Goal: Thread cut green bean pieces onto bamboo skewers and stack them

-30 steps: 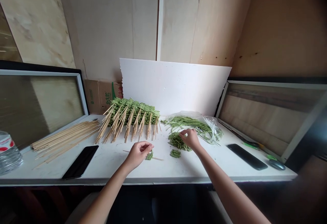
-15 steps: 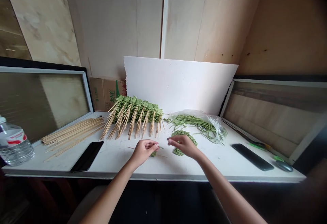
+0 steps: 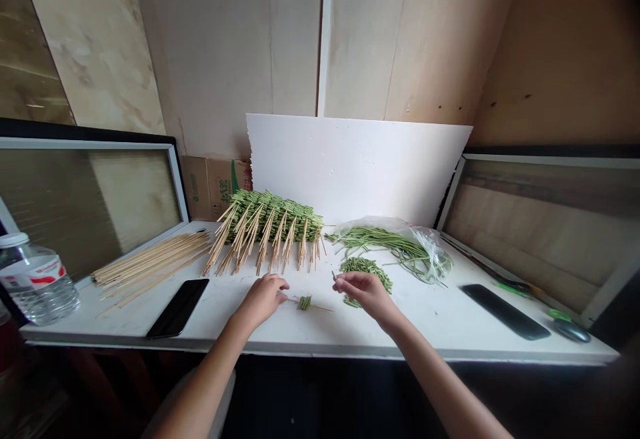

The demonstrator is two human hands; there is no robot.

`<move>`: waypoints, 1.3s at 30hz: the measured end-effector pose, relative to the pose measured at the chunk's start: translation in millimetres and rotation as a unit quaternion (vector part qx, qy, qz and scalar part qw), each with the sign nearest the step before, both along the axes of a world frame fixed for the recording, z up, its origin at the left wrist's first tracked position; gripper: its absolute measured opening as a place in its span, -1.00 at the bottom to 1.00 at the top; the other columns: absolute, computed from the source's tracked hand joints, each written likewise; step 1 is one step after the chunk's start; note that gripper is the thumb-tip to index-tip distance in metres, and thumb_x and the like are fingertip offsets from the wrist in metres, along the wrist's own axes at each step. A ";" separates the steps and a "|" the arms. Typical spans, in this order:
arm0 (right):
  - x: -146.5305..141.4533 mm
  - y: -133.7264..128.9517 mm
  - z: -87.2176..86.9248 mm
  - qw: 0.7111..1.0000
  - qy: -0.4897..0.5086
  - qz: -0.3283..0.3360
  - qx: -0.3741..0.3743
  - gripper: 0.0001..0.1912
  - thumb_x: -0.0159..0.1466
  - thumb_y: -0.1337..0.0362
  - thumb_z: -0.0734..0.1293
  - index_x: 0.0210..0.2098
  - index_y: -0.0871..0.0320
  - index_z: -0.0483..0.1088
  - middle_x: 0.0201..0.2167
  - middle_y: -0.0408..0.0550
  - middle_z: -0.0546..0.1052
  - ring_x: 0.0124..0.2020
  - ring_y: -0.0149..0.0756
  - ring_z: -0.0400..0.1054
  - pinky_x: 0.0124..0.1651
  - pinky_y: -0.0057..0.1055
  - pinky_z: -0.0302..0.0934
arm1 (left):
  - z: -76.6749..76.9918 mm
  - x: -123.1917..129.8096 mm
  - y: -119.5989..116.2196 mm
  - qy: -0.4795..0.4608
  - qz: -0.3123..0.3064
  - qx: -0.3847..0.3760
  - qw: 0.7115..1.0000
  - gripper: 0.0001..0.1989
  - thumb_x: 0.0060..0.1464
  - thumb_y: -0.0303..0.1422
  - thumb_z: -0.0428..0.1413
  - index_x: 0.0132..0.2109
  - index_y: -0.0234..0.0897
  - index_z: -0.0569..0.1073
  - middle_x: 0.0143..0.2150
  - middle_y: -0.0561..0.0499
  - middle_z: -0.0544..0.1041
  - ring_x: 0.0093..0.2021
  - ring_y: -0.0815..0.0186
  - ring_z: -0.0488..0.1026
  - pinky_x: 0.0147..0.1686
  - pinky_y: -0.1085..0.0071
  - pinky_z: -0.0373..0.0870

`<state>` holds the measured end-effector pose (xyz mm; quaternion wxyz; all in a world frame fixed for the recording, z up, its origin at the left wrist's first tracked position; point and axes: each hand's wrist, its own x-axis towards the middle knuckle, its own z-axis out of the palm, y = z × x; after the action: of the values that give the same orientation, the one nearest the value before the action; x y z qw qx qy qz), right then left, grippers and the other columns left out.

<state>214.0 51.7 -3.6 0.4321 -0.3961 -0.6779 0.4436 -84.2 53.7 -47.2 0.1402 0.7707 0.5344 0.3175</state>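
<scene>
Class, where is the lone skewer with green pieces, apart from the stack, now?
In the head view, the lone skewer is low, near the middle, between the left hand and the right hand, in front of the big stack.

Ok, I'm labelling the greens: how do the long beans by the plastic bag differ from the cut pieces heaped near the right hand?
The long beans are lengthy, some curved; the cut pieces are short. The long beans lie partly in or under the plastic bag; the cut pieces sit uncovered on the table. Both are green.
</scene>
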 end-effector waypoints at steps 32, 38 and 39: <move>29.8 -9.9 11.4 0.945 0.303 -0.077 -0.096 -0.63 0.14 0.00 0.58 -0.20 0.11 0.59 -0.11 0.06 0.69 0.05 -0.01 0.56 -0.38 -0.42 0.42 | 40.7 33.9 -28.9 -0.060 -0.020 0.119 0.991 -0.70 0.42 -0.21 -0.08 -0.14 -0.18 0.50 -0.43 0.04 0.49 -0.44 0.29 0.42 -0.37 0.42 0.27; 28.8 -10.6 10.3 0.951 0.285 -0.076 -0.088 -0.63 0.16 -0.01 0.56 -0.19 0.11 0.61 -0.09 0.08 0.69 0.09 0.02 0.54 -0.36 -0.39 0.43 | 40.1 36.2 -29.5 -0.057 -0.025 0.110 0.992 -0.70 0.42 -0.22 -0.09 -0.14 -0.20 0.50 -0.42 0.03 0.50 -0.44 0.29 0.43 -0.37 0.42 0.28; 28.9 -10.6 10.1 0.952 0.283 -0.075 -0.087 -0.63 0.16 -0.02 0.56 -0.19 0.11 0.61 -0.09 0.07 0.69 0.09 0.02 0.54 -0.36 -0.39 0.44 | 40.1 36.7 -29.7 -0.054 -0.025 0.109 0.992 -0.70 0.42 -0.22 -0.09 -0.15 -0.19 0.50 -0.42 0.03 0.50 -0.44 0.29 0.43 -0.37 0.42 0.28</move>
<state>242.9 41.0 6.6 0.6022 -0.3406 -0.4545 0.5611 -47.5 24.1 -7.1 0.0921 0.7763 0.4687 0.4114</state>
